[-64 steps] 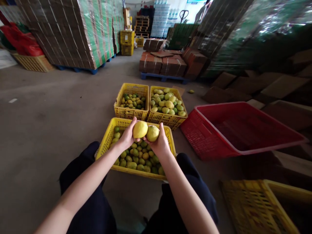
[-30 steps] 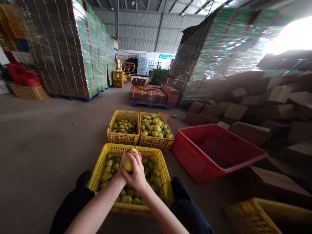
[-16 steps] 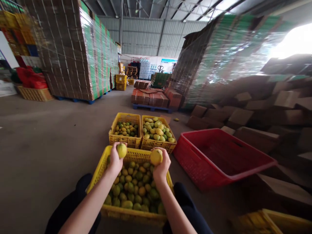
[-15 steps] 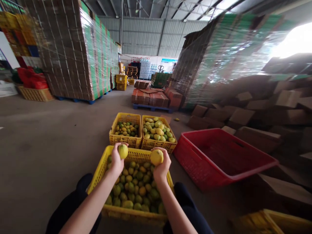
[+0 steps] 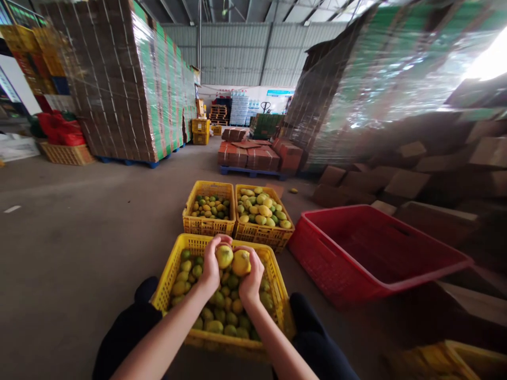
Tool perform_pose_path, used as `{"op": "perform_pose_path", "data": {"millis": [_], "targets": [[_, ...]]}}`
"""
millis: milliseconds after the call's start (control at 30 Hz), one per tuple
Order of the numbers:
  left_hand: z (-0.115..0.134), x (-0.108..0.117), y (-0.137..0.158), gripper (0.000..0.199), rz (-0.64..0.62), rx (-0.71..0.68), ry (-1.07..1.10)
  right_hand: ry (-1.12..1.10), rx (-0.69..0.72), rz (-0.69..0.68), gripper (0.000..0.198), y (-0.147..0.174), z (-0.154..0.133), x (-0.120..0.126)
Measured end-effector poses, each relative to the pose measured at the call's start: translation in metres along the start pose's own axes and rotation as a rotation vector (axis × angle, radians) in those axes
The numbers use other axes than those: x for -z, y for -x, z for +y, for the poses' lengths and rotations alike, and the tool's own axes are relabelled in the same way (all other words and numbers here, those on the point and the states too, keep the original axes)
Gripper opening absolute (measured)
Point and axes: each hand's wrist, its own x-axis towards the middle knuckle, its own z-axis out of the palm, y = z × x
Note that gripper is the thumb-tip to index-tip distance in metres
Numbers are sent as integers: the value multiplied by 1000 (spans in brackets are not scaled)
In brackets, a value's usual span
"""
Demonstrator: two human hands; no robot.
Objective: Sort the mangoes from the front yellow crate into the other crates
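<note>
Fingers curled, my left hand [image 5: 212, 264] grips a yellow-green lemon [image 5: 224, 256]. My right hand [image 5: 252, 278] is wrapped round a yellower lemon [image 5: 241, 262]. Both lemons are side by side, touching or nearly so, above the near yellow crate [image 5: 166, 285]. Below my hands, that crate holds many green and yellow lemons [image 5: 219, 300], partly hidden by my forearms. Just beyond stand two more yellow crates: the left one [image 5: 208, 227] has smaller green and yellow fruit, the right one [image 5: 261, 232] larger, mostly yellow fruit.
A red plastic bin [image 5: 325, 264] stands to the right, beside loose cardboard boxes [image 5: 407, 184]. Wrapped pallet stacks rise at left [image 5: 106, 84] and right [image 5: 356, 89]. Flattened cartons [image 5: 249, 157] lie on a blue pallet ahead. Another yellow crate [image 5: 447, 361] shows at bottom right.
My hands have come together over the near crate, each still holding its lemon; before, they were well apart. The view has shifted slightly.
</note>
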Motion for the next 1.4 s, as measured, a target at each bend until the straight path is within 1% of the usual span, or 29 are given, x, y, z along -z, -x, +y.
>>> {"op": "perform_pose_path", "data": {"millis": [67,133,233,300,400,567,667,767,867,933,967,1033,1133,1233,1300,1400], "targets": [[8,-2,-1,27,-38,-64,52,-62,-22,-36,37,0,-1,-1],[13,-4,0,32,-105,-107,80,-125,-33,-67,40,-2,-3,-1],[14,-8,6,36,-205,-101,80,-206,-12,-103,42,-10,-11,3],[12,-11,10,36,-218,-90,72,-246,5,-114,44,-14,-17,6],[9,-15,13,34,-163,-84,74,-236,29,-114,45,-17,-21,9],[13,-16,11,35,-59,-105,55,-172,70,-129,44,-14,-16,8],[15,-13,9,37,-11,-151,17,-149,27,-107,48,-9,-9,5],[12,-11,6,37,66,-156,-40,-153,-15,-96,52,-2,-1,-1],[7,-9,3,34,147,-131,-13,-185,-93,-75,55,4,6,-6],[5,-9,2,34,160,-119,32,-194,-132,-63,56,5,8,-8],[5,-9,2,35,149,-107,54,-196,-134,-59,55,5,8,-8],[6,-9,4,38,87,-87,93,-221,-106,-51,52,3,6,-7],[9,-9,8,43,-60,-76,129,-305,-61,-53,48,-4,-1,-3],[10,-9,12,45,-179,-80,146,-307,-58,-114,47,-11,-10,3],[10,-10,14,45,-210,-65,152,-296,-80,-157,52,-15,-15,6],[10,-10,16,43,-158,1,162,-336,-157,-170,54,-18,-19,8]]}}
